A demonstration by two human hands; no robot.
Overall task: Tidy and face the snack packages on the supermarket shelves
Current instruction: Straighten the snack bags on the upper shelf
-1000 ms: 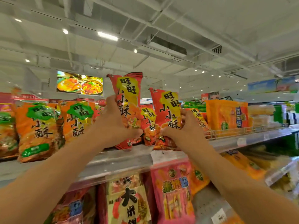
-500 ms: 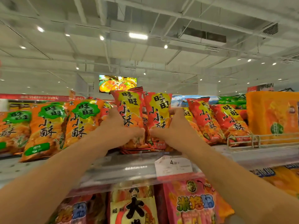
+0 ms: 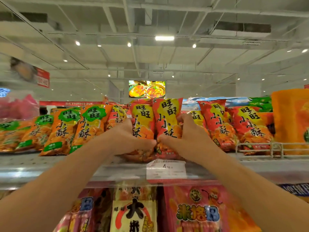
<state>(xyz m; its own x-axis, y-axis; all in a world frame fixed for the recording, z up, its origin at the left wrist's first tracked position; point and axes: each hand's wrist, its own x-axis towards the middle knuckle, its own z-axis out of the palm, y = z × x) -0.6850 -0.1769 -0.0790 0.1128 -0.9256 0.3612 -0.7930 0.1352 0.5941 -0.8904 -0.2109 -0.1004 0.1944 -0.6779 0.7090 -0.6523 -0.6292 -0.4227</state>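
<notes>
Two red snack bags with yellow labels stand upright, side by side, at the middle of the top shelf. My left hand grips the left red bag from its left side. My right hand grips the right red bag from its right side. My thumbs nearly meet across the bags' lower fronts. The bags' bottoms rest at the shelf's front, just above a price tag.
Orange bags with green labels lean in a row to the left. More red bags lean to the right, beside a wire divider and a large orange pack. Pink and cream packages fill the shelf below.
The two red bags came together and lower onto the shelf, now standing side by side. My view has shifted left, so the shelf contents appear further right.
</notes>
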